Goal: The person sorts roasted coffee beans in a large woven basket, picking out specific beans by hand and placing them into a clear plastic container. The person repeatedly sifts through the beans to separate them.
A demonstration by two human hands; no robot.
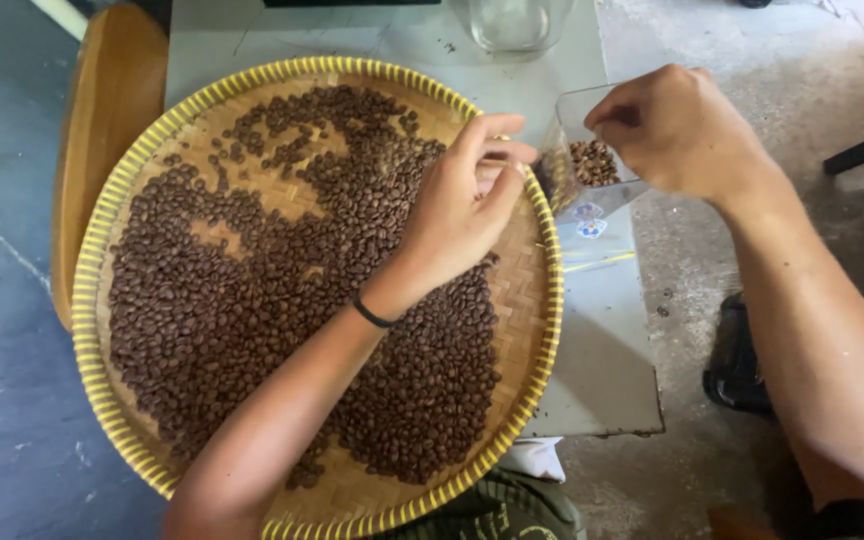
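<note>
While a round woven tray (pixel 527 300) with a yellow rim is seen lying on a small white table (pixel 602 360), two bare hands are held over its right edge. Many dark brown coffee beans (pixel 252 290) are spread over the tray in one wide layer, and bare patches of the weave are seen near the top left and along the right side.

The left hand (pixel 467 205) is stretched across the tray, with a thin black band (pixel 372 316) worn on the wrist. Its fingers (pixel 497 150) are brought together at the tips near the tray rim, pinched as if on something small; whether a bean is held between them cannot be told. The fingertips are placed just beside the mouth of a clear plastic cup (pixel 592 180).

The cup is gripped by the right hand (pixel 677 130), whose fingers are closed around its upper wall. It is tilted toward the tray, touching or nearly touching the rim, and a small heap of beans is seen inside it.

A clear glass jar (pixel 514 22) is stood at the far end of the table, apart from the tray. A wooden chair back (pixel 102 130) is seen to the left of the tray, above a blue-grey floor (pixel 2 300). A dark shoe (pixel 737 360) is seen on the concrete ground at the right, under the right forearm.
</note>
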